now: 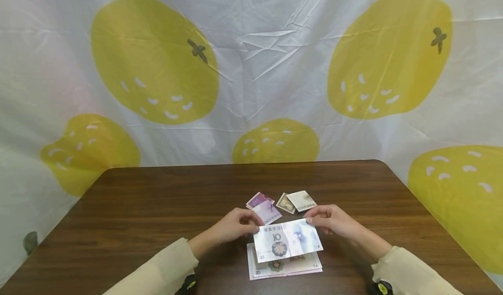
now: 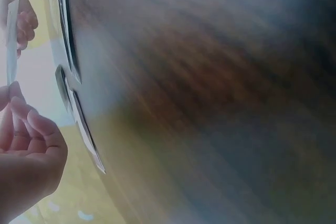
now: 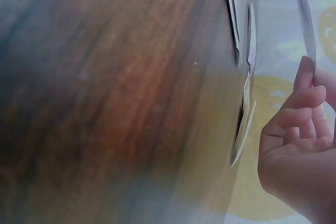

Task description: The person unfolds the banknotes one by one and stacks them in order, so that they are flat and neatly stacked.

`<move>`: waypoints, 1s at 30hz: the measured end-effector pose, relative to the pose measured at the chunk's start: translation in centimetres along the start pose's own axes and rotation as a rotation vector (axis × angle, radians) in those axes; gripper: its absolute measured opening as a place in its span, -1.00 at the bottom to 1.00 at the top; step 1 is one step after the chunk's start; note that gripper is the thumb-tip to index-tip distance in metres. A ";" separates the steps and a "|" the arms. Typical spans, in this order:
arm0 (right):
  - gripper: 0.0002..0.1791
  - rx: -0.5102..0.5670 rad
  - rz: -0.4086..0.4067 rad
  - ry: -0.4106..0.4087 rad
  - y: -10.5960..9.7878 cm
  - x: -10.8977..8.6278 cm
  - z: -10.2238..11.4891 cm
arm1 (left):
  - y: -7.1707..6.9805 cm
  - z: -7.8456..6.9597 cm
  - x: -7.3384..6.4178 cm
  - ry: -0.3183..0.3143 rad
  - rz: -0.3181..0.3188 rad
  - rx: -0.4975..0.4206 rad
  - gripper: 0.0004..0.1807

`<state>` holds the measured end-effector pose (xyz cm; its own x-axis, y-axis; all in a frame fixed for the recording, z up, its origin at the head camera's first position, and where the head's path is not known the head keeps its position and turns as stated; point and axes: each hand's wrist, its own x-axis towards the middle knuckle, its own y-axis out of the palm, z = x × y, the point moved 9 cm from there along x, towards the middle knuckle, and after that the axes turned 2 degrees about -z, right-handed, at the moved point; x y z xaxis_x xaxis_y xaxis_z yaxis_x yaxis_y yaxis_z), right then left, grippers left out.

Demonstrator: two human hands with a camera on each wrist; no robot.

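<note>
Between my two hands a pale banknote (image 1: 271, 240) marked 10 is held up and tilted. My left hand (image 1: 232, 226) pinches its upper left corner between thumb and fingers; my right hand (image 1: 334, 222) pinches the upper right corner. Below it on the table lies a small stack of banknotes (image 1: 288, 268), its top one marked 20, partly hidden by the raised note. In the left wrist view the raised banknote (image 2: 12, 40) appears edge-on at the left hand's (image 2: 31, 150) fingertips. The right wrist view likewise shows the right hand (image 3: 302, 145) pinching the banknote (image 3: 307, 19).
Beyond my hands lie folded purple and pale notes (image 1: 268, 212), and beside them a brownish note (image 1: 286, 203) partly under a whitish folded one (image 1: 301, 200). All rest on a dark wooden table (image 1: 157, 199). A lemon-patterned curtain (image 1: 271, 76) hangs behind its far edge.
</note>
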<state>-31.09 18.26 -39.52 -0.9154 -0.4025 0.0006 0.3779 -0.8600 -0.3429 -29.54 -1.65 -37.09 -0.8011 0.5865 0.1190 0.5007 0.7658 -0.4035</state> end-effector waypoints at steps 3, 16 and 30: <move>-0.73 0.001 0.028 0.006 0.4 -0.1 -0.2 | 0.3 1.2 0.3 -0.010 0.032 0.041 -0.87; -0.79 -0.032 0.121 0.008 1.8 -0.2 -1.0 | 1.5 2.1 -0.1 -0.033 0.157 0.139 -0.91; -0.84 -0.128 0.086 0.006 1.9 -0.3 -1.5 | 1.7 2.3 -0.1 0.002 0.111 0.341 -0.92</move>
<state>-30.35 17.23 -41.52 -0.8812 -0.4712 -0.0394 0.4348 -0.7749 -0.4587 -29.33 -1.06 -39.83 -0.7472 0.6620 0.0588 0.4465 0.5656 -0.6933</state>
